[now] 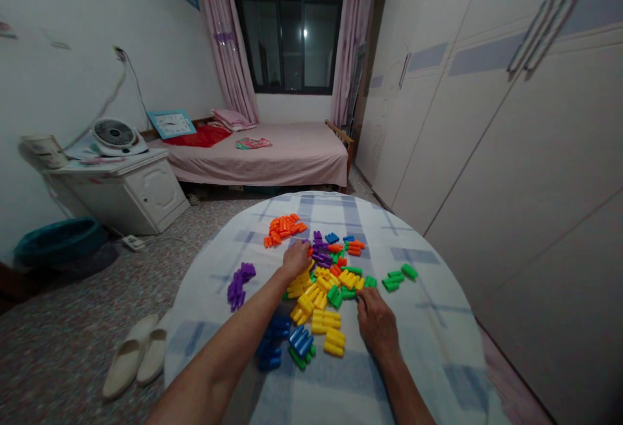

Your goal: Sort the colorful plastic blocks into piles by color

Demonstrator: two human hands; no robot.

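Colourful plastic building blocks lie in a mixed pile on a round table. My left hand reaches over the far left of the pile, fingers closed, with an orange block at the fingertips beside purple blocks. At the pile's right edge my right hand has its fingers curled in against a green block; the palm side is hidden. Yellow blocks spread between the hands. Under and beside my left forearm are blue blocks, with a green block among them.
Separate groups sit around the pile: orange blocks at the back, purple blocks at left, green blocks at right. A checked cloth covers the table. Beyond stand a bed, a cabinet and wardrobes.
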